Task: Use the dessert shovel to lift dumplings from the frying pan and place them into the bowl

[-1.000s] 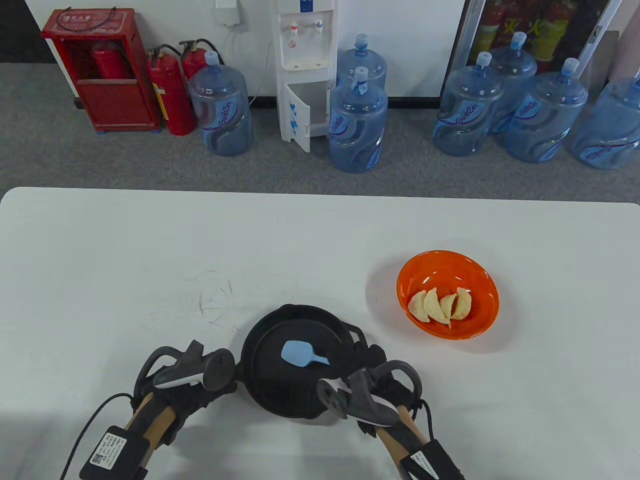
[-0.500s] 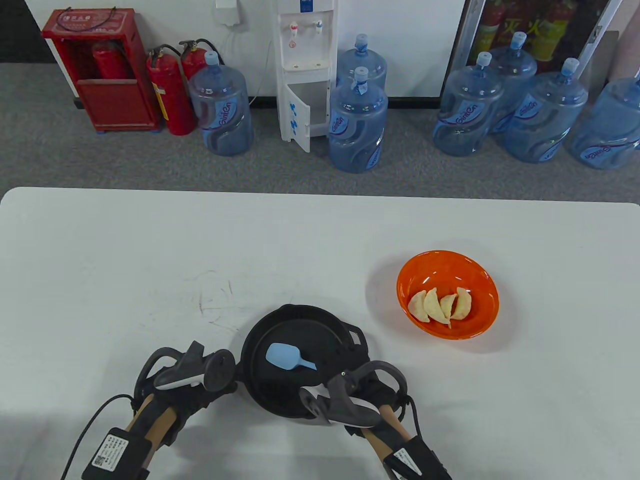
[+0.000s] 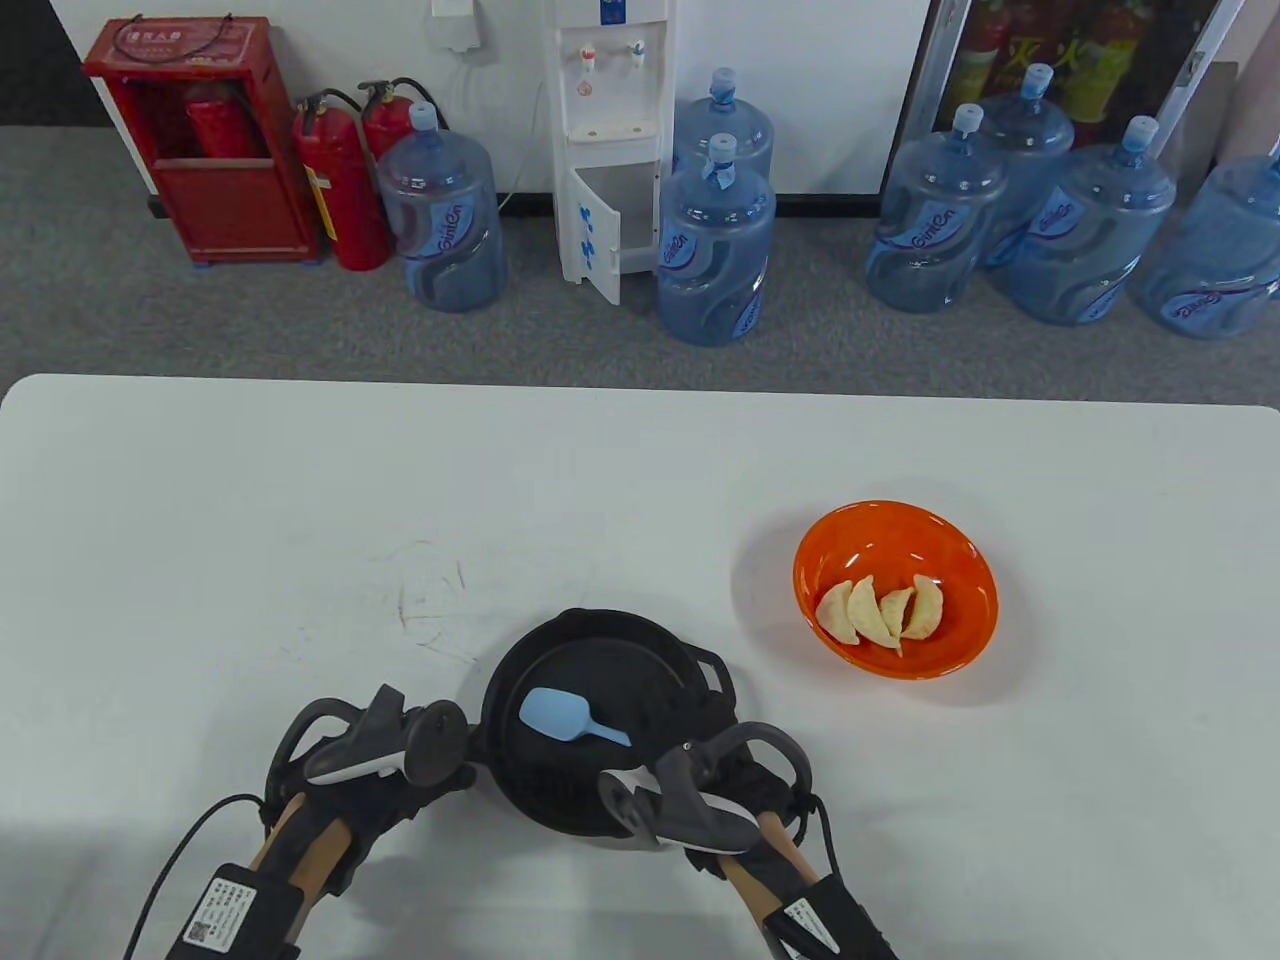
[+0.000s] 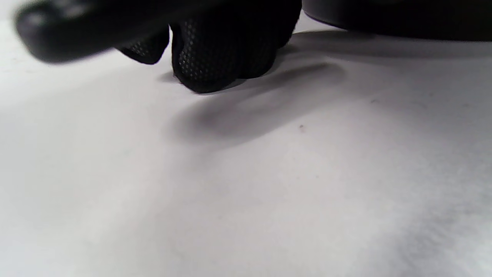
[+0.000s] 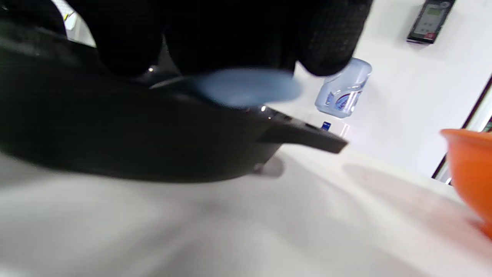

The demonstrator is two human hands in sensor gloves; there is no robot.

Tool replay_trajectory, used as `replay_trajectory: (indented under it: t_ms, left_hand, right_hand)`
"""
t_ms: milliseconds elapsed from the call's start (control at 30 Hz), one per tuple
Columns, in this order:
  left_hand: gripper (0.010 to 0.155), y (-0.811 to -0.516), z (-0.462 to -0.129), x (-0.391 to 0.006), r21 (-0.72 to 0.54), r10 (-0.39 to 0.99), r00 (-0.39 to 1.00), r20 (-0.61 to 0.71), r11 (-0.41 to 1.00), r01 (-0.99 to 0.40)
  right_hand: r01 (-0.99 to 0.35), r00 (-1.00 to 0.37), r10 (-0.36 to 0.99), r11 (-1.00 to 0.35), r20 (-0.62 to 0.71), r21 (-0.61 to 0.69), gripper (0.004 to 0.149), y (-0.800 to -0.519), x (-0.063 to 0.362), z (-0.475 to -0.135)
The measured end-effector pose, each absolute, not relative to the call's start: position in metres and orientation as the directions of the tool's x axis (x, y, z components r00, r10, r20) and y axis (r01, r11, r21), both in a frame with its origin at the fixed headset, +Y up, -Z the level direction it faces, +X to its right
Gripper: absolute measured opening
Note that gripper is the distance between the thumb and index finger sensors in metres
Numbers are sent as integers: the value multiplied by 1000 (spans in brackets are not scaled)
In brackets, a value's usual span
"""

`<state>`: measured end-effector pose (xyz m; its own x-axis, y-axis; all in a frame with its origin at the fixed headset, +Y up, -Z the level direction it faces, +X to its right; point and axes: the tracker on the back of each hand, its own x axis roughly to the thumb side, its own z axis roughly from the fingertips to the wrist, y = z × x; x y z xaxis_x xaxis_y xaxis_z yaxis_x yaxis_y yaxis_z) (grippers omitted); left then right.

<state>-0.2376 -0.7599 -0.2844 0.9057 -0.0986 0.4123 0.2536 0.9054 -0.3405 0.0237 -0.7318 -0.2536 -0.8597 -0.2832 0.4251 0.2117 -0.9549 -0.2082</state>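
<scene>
The black frying pan (image 3: pixel 640 680) stands near the table's front edge, and I see no dumplings in it. Over its left half lies the light blue dessert shovel (image 3: pixel 556 714), blade to the left. My right hand (image 3: pixel 690 770) holds the shovel by its handle at the pan's near right rim; in the right wrist view the gloved fingers (image 5: pixel 230 34) close above the blurred blue shovel (image 5: pixel 250 86). My left hand (image 3: pixel 400 755) grips the pan's handle at the left, with curled fingers (image 4: pixel 223 57) resting on the table. The orange bowl (image 3: pixel 960 540) to the right holds several dumplings (image 3: pixel 880 612).
The white table (image 3: pixel 300 500) stretches far to the left and back. Beyond its far edge, on the floor, stand water bottles (image 3: pixel 715 250), a dispenser (image 3: pixel 605 150) and fire extinguishers (image 3: pixel 340 190). The bowl's orange wall (image 5: pixel 469 165) shows right of the pan (image 5: pixel 115 134).
The shovel has slid to the left across the pan, and my right hand has moved left and nearer with it. The left hand, the pan and the bowl have stayed put.
</scene>
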Motion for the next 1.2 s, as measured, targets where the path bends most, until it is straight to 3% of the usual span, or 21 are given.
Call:
replay_trajectory:
  t_ms: [267,400,600,767,1000,1200]
  left_hand:
    - [79,-730,-275,-236,-232,-126,926,355,948,217]
    - [80,-698,-271,-225,-107,-60,962,266,990,92]
    - [82,-656,-267,-194,128,86,978,189,986,-112]
    - [81,-661,-270,-182,235,213,967,137,942,-241]
    - [81,-693,-270,-191,182,93,990,107,977,-112]
    - [81,-709,-275,-202,124,120,991,64,984,-128]
  right_hand:
    - [-61,-942,-37,-958,333,-280,56,-679,57,-243]
    - [-280,-938,171,-887,302,-368,55,-648,79,-231]
    - [-445,-895,353,-738,272,-507,53,-629,110,-217]
    - [-443,-896,380,-711,232,-546,67,-648,129,-218]
    - [-216,-976,208,-878,65,-427,77,-689,141,-234]
    - [-155,-988,152,-918,39,-364,77,-703,141,-240]
